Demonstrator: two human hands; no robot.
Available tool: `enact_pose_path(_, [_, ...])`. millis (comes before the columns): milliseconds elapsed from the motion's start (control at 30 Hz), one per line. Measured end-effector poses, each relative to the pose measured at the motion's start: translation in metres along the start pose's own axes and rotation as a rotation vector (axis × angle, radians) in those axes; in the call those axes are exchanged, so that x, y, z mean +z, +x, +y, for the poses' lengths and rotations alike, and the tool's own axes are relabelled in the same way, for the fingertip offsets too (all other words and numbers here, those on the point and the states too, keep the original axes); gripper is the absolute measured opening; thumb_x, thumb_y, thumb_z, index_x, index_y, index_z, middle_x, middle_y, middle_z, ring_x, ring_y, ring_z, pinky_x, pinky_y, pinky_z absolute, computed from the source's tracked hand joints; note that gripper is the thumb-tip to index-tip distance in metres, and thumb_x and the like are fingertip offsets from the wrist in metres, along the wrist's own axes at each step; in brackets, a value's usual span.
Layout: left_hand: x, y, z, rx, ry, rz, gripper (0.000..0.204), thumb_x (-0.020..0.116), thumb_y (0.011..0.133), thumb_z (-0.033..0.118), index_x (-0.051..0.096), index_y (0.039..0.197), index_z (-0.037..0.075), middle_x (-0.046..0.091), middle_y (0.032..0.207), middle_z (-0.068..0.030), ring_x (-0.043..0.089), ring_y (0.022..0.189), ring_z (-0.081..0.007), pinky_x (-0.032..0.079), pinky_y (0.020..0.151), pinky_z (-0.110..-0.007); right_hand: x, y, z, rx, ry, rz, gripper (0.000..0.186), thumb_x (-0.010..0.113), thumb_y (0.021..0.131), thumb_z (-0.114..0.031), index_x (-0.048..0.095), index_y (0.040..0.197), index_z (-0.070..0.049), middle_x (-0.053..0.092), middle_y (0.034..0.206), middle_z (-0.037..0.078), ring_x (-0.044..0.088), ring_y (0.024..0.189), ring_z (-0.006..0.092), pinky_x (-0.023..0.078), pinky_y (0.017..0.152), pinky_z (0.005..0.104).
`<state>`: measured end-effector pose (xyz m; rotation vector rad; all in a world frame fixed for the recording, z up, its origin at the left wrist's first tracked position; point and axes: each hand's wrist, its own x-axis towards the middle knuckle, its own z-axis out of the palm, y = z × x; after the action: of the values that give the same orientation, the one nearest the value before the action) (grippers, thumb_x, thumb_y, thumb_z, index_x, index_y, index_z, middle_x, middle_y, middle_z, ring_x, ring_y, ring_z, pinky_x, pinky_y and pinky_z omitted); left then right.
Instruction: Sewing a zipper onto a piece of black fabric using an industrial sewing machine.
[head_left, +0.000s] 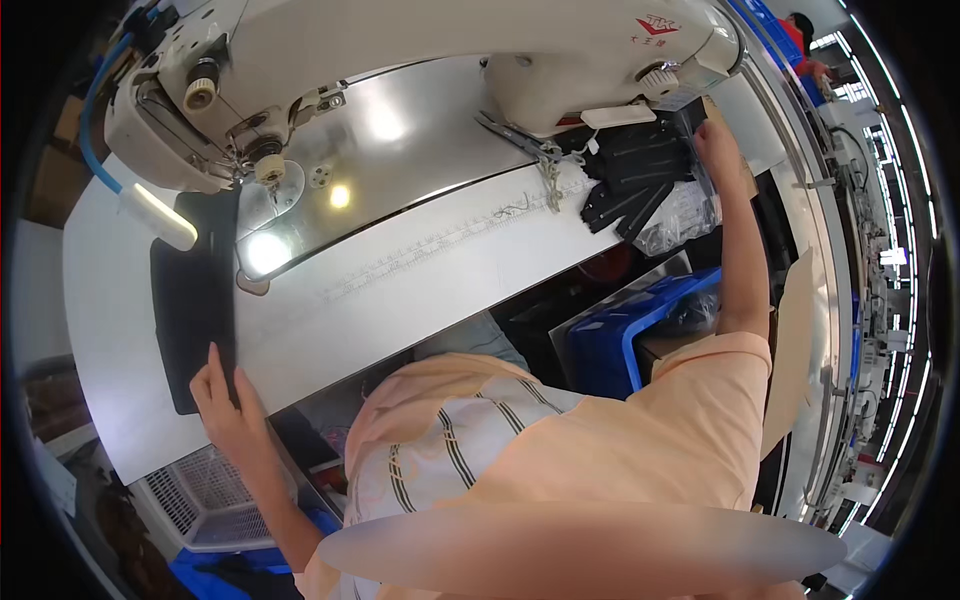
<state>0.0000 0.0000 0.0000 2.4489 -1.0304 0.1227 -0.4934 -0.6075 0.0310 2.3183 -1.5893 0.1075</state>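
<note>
My left hand (pixel 230 405) lies with its fingers stretched and apart on the near end of a long black fabric piece (pixel 190 300). That piece runs under the needle area of a sewing machine (pixel 400 30). At the far right, my right hand (pixel 720 152) is closed beside a pile of black zipper-like strips (pixel 635 165); whatever its fingers hold, if anything, is hidden. Left of the pile, scissors (pixel 515 135) rest on the metal plate with a pale cord near their handles. A clear plastic bag (pixel 680 218) sits under the strips.
A printed ruler scale (pixel 420 250) runs along the white tabletop (pixel 330 350). Below the edge are a blue bin (pixel 605 350) and a white basket (pixel 210 500). A white lamp (pixel 160 212) on a blue flexible neck hangs at the left. Another person (pixel 805 55) is far right.
</note>
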Motion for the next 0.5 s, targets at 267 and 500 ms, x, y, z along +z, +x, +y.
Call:
enact_pose_path(267, [0.003,0.038,0.013,0.049,0.119,0.089,0.042,0.063,0.093,0.017,0.058,0.132,0.004,0.056,0.121,-0.0102,0.058,0.104,-0.0243,0.047,0.086,-0.035,0.002,-0.038,0.08,0.52,2.005,0.213,0.03,0.063,0.089,-0.023,0.065,0.11,-0.001,0.069,0.107,0.004,0.062,0.107,0.0185,0.047,0.092,0.0375])
enact_pose_path(500, [0.03,0.046,0.068,0.421,-0.292,0.146,0.055,0.074,0.084,0.015,0.054,0.135,0.005,0.051,0.134,-0.017,0.051,0.121,-0.0318,0.043,0.098,-0.042,-0.141,-0.137,-0.169,-0.324,1.11,-0.07,0.006,0.064,0.084,-0.007,0.064,0.09,-0.004,0.068,0.09,0.004,0.065,0.084,0.0164,0.051,0.073,0.0313])
